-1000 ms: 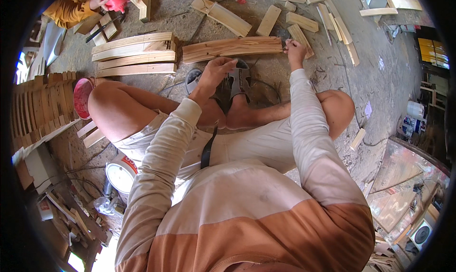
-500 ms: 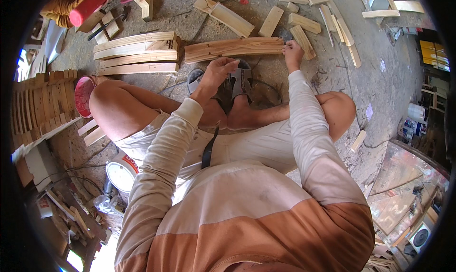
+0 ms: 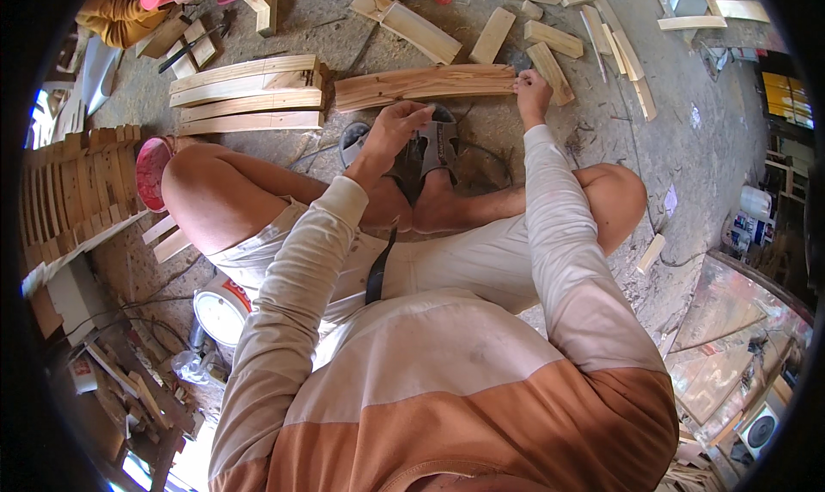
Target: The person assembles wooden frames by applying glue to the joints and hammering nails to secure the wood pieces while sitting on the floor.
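Note:
A curved wooden piece lies crosswise on the floor just beyond my feet. My right hand is closed at its right end, fingertips against the wood. Whether something small is also between those fingers, I cannot tell. Nearer to me, my left hand hovers above my sandals, thumb and fingers drawn together in a pinch. Anything inside that pinch is too small to make out. Left of the piece sits a stack of similar curved wooden pieces, lying side by side.
Short wood blocks and offcuts are scattered beyond the curved piece. A hammer lies at far left, near a person's orange-brown clothing. Many cut pieces are piled at left. A white bucket stands beside my left thigh. Cables cross the floor.
The view has shifted a little. The curved wooden piece seems slightly tilted, showing more of its edge. Both hands keep nearly the same places.

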A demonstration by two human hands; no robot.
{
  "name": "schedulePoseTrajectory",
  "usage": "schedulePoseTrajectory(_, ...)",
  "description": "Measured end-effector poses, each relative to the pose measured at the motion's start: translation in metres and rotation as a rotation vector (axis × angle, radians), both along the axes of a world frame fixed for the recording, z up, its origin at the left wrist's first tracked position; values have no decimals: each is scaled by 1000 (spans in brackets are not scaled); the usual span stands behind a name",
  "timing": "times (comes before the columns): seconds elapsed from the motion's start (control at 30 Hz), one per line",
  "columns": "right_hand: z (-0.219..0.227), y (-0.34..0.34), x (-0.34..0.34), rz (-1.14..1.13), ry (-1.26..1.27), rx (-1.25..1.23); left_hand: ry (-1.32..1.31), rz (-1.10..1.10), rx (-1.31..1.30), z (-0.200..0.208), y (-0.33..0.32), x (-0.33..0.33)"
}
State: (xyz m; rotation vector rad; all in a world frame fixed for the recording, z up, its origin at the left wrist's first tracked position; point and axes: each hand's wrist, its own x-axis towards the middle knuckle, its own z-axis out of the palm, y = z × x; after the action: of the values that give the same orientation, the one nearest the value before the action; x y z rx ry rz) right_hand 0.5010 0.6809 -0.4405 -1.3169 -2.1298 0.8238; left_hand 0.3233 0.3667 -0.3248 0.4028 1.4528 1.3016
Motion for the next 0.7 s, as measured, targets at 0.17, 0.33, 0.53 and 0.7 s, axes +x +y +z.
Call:
schedulePoseTrajectory(0.17, 2, -2, -2, 30, -30, 40, 17, 9, 2, 0, 1, 1)
schedulePoseTrajectory(0.33, -9, 5, 3, -37, 24, 15, 21, -2, 14, -3, 2, 1)
schedulePoseTrajectory(0.53, 1, -2, 0, 29, -146, 93, -4, 59, 20, 4, 2, 4)
schedulePoseTrajectory(0.7, 26, -22, -14, 24, -243, 205, 5, 43, -17, -3, 0, 1)
